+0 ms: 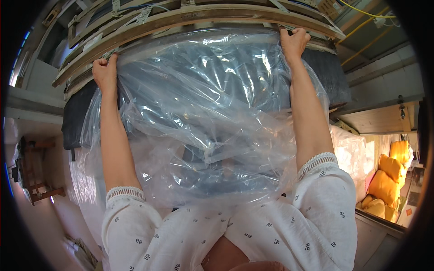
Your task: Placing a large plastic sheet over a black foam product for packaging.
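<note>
A large sheet of clear plastic film (203,104) hangs between my raised arms and drapes down toward my chest, creased and shiny. My left hand (105,74) is closed on its upper left edge, beside a long wooden slat. Farther right, my right hand (294,41) pinches the upper right edge close under the wooden frame (199,18). Behind the film, dark upholstery-like material (323,72) shows at both sides. Whatever lies beneath the middle of the film is blurred by its folds.
Yellow-orange cushion-like bundles (389,176) are piled at the right, near more plastic-wrapped material (348,144). A wooden board (384,119) juts out above them. Yellow cables (366,27) hang at the upper right. A brown wooden frame (40,169) stands on the left.
</note>
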Motion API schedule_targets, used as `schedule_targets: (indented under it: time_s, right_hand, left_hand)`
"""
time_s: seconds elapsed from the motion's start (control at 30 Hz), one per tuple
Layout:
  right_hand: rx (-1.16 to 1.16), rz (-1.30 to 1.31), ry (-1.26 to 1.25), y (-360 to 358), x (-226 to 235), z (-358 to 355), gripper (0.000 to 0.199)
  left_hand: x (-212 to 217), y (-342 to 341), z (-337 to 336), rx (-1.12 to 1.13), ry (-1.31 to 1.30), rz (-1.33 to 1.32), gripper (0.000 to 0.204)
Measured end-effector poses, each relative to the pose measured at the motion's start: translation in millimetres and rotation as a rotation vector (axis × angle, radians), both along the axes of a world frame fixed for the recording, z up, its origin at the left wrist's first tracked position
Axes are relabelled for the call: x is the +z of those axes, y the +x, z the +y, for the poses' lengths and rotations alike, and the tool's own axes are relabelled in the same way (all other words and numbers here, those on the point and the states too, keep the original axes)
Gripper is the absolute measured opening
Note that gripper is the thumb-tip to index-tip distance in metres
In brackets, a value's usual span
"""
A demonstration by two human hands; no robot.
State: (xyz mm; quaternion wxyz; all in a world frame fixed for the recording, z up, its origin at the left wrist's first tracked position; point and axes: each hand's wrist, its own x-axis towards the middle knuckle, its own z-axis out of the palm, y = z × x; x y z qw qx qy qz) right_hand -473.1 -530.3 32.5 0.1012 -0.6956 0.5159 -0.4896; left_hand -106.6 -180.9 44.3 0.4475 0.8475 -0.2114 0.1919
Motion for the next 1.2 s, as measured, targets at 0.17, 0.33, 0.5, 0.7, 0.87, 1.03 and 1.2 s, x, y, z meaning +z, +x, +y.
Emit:
schedule_targets:
  time_s: [0.17,0.33,0.5,0.7,0.87,1.03,1.2]
  right_hand:
    - [0.016,-0.213,0.015,-7,-6,-16,0.034]
    - [-0.007,-0.303,0.039,-2,1,-10,0.037]
    - [-0.020,-0.279,-0.002,-7,-4,-21,0.044]
    - [0.057,0.252,0.223,-20,43,28,0.050]
    - [0.867,0.096,0.501,-86,64,36,0.030]
    - [1.071,-0.081,0.677,-125,133,113,0.021]
    - [1.057,-0.096,0.730,-161,164,159,0.026]
  left_hand:
    - [4,-6,9,-0.216,-0.227,0.338,0.026]
    - [-1,-3,17,-0.209,-0.267,0.319,0.025]
    - [-3,3,17,-0.241,-0.303,0.357,0.027]
    - [4,-7,34,-0.200,0.041,-0.115,0.035]
    - [43,-32,77,-0.366,-0.237,0.244,0.024]
    - [73,-59,105,-0.195,0.085,0.047,0.021]
    - [131,-181,20,-0.520,0.123,-0.413,0.029]
